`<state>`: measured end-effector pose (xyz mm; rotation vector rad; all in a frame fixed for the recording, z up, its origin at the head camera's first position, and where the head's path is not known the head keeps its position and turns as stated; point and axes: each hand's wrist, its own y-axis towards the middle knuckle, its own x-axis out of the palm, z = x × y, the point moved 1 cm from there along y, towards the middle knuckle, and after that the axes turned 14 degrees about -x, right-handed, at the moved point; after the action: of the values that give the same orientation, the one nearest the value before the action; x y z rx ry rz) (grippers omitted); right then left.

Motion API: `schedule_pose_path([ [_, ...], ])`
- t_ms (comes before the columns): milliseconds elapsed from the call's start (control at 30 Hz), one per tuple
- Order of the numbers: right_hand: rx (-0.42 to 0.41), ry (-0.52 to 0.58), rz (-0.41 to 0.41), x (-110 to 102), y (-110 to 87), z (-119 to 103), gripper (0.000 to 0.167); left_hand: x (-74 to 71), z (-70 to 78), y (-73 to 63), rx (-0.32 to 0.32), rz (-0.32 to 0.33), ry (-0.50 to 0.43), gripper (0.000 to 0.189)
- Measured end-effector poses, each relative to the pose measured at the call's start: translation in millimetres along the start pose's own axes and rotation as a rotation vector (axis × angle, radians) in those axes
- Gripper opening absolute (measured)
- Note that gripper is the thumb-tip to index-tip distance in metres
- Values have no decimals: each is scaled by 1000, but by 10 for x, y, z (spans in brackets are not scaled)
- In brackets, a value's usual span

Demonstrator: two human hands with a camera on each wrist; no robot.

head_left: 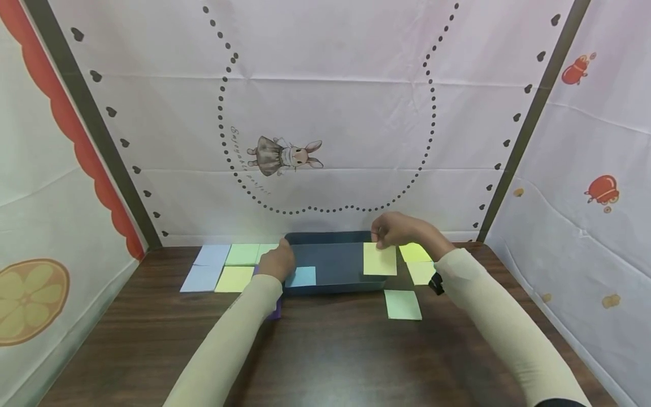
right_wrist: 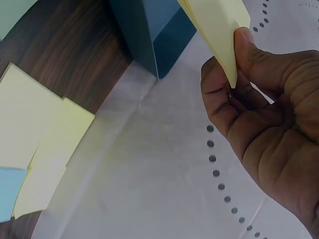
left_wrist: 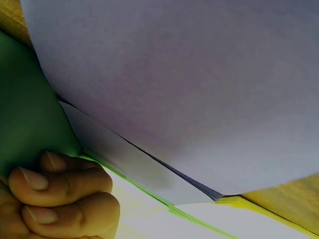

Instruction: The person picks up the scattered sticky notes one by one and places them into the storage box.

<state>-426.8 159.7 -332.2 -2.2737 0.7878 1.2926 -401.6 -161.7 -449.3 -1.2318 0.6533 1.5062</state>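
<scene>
1. Pad of yellow paper [head_left: 380,259] hangs over the right end of the dark tray [head_left: 335,263], pinched near its upper edge by the right hand [head_left: 389,229], presumably so its lower part stays free.
2. Left hand [head_left: 277,261] curls round the tray's left wall, likely to steady it.
3. Blue pad [head_left: 303,276] lies inside, at the near left corner.
4. Other pads [head_left: 234,280] flank the tray on the worktop [head_left: 330,350], probably for easy reach.
</scene>
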Motion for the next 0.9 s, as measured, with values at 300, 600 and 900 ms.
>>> schedule_pose_path([
  [300,-12,-10,15,123,183,-31,10,-4,2,17,-2,4,1,46],
  [600,-58,-20,54,242,292,-81,9,-21,19,-41,-7,11,-1,45],
  [900,-74,-19,104,403,402,-155,10,-13,23,-42,-12,19,6,44],
])
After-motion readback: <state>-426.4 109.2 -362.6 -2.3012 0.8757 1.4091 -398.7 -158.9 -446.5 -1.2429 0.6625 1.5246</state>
